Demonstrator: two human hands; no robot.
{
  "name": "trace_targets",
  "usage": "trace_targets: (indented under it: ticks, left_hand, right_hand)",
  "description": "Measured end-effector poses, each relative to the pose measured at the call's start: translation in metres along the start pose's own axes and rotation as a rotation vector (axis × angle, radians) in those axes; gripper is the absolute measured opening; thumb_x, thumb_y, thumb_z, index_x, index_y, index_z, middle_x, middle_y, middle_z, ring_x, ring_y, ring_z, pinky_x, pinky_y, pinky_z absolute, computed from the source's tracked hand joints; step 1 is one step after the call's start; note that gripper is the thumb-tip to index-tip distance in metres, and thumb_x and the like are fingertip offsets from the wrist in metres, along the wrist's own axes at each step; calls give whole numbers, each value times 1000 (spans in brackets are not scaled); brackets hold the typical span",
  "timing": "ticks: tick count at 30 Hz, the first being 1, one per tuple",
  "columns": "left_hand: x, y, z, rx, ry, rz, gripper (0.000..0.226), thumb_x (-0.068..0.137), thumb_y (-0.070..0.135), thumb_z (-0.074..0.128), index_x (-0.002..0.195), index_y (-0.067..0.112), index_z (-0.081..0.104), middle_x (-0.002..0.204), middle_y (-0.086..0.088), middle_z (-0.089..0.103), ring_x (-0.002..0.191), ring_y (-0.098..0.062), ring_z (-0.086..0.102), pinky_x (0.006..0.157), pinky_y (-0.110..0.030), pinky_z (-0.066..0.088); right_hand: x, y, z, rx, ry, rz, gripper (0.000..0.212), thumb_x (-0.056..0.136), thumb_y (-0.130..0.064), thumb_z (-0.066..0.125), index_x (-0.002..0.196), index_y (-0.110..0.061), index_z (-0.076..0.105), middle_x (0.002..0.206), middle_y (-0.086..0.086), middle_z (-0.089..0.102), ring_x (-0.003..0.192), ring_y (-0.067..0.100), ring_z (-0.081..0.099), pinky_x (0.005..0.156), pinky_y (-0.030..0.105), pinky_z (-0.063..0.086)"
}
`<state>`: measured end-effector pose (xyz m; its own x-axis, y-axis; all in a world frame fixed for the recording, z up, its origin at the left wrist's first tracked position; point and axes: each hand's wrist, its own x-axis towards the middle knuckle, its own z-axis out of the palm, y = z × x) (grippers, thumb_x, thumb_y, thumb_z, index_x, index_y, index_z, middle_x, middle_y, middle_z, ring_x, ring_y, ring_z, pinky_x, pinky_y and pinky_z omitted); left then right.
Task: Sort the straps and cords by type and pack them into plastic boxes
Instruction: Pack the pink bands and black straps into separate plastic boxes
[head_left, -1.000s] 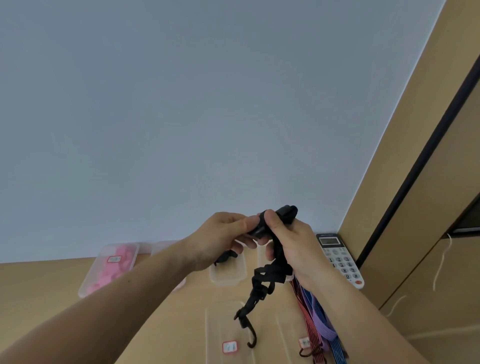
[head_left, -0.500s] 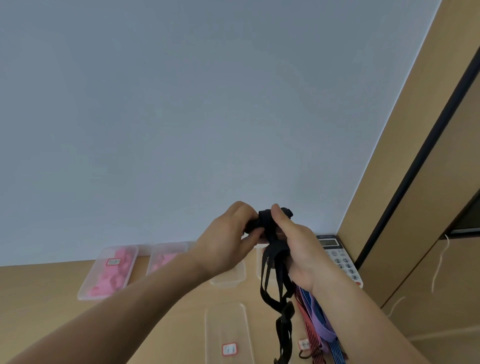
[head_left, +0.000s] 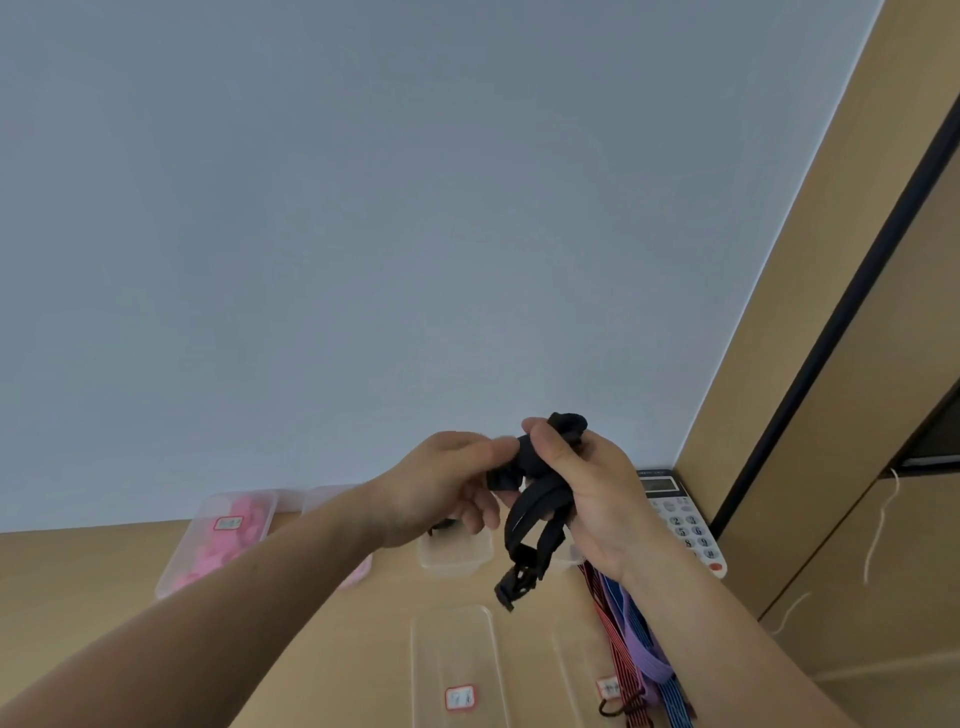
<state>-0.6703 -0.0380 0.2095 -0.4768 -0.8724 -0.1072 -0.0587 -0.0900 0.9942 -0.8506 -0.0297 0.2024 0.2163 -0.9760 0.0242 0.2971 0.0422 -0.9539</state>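
A: Strap status?
B: Black strap (head_left: 535, 512) was mid-air over the table (head_left: 104, 571), my left hand (head_left: 441, 488) pinching it, right hand (head_left: 597, 499) gripping the bunch. My right forearm (head_left: 727, 639) hid part of the coloured cords (head_left: 638, 647); calculator (head_left: 683, 519) sat far right.

Bare forearms (head_left: 218, 618); bare left hand (head_left: 441, 483), right hand (head_left: 592, 499).

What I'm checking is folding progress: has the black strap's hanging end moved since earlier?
Yes, upward: the black strap's end reached the clear box label earlier; now it stops above that box's far rim.
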Motion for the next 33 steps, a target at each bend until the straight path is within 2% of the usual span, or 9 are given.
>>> trace_targets:
  ticks: [4, 10, 13, 16, 21, 23, 27, 30, 33]
  left_hand:
    - [2, -2, 0, -45, 40, 80, 31, 86, 37, 63, 95, 7, 62, 78, -2, 69, 66, -17, 59, 59, -27, 44]
    - [5, 3, 1, -157, 185, 181, 25, 82, 27, 68, 94, 7, 59, 85, -9, 69, 76, -19, 64, 62, -27, 47]
    - [6, 10, -1, -166, 240, 224, 22, 90, 20, 67, 98, 2, 57, 87, -14, 72, 75, -20, 69, 58, -23, 50]
    - [9, 13, -1, 12, 357, 262, 16, 95, 18, 64, 98, 4, 57, 82, -6, 75, 67, -13, 69, 57, -17, 48]
    - [13, 8, 0, 282, 477, 339, 15, 94, 25, 63, 97, 14, 54, 84, 0, 76, 75, -22, 71, 72, -40, 56]
    - [13, 4, 1, 431, 506, 383, 14, 93, 29, 64, 95, 21, 53, 80, 3, 74, 69, -18, 66, 68, -35, 54]
    - [16, 0, -2, 586, 567, 492, 16, 93, 25, 64, 90, 26, 49, 68, 3, 63, 57, -8, 53, 53, -19, 43]
    - [15, -4, -3, 765, 558, 563, 10, 94, 20, 63, 101, 19, 56, 85, 1, 66, 68, -17, 60, 61, -27, 48]
    - [17, -9, 3, 1164, 544, 831, 12, 87, 1, 67, 98, 1, 65, 106, -9, 69, 79, -29, 65, 67, -35, 54]
  right_hand:
    - [0, -3, -1, 168, -37, 14, 45, 70, -22, 79, 110, -7, 64, 91, 15, 72, 79, 27, 72, 68, 35, 59]
    - [-5, -4, -1, -262, -60, 119, 34, 72, -20, 81, 102, -10, 71, 85, 12, 73, 73, 15, 70, 63, 25, 54]
    - [-5, -3, 0, -206, 9, 92, 9, 89, -7, 64, 96, -7, 70, 67, 10, 65, 59, 18, 60, 55, 29, 50]
    - [-5, -1, 3, -83, 30, 112, 19, 90, 0, 54, 107, 2, 62, 65, 10, 54, 53, 21, 46, 54, 35, 47]
    - [-7, -1, 8, -83, 50, 152, 17, 99, -24, 56, 96, -7, 56, 62, 3, 49, 43, 13, 36, 44, 27, 38]
    - [-6, -1, 5, -148, 83, 119, 25, 101, -30, 52, 93, -7, 56, 61, 5, 50, 42, 14, 37, 46, 30, 39]
    - [-4, -2, 1, -295, 115, 30, 24, 101, -14, 44, 93, -3, 63, 71, 11, 68, 51, 21, 54, 52, 30, 48]
    - [-2, -1, 3, -334, 145, 75, 23, 97, -5, 45, 94, -6, 67, 73, 9, 71, 49, 18, 48, 49, 26, 42]
    - [2, 0, 6, -199, 169, 163, 20, 93, -11, 44, 88, -5, 62, 64, 6, 61, 45, 14, 34, 44, 27, 30]
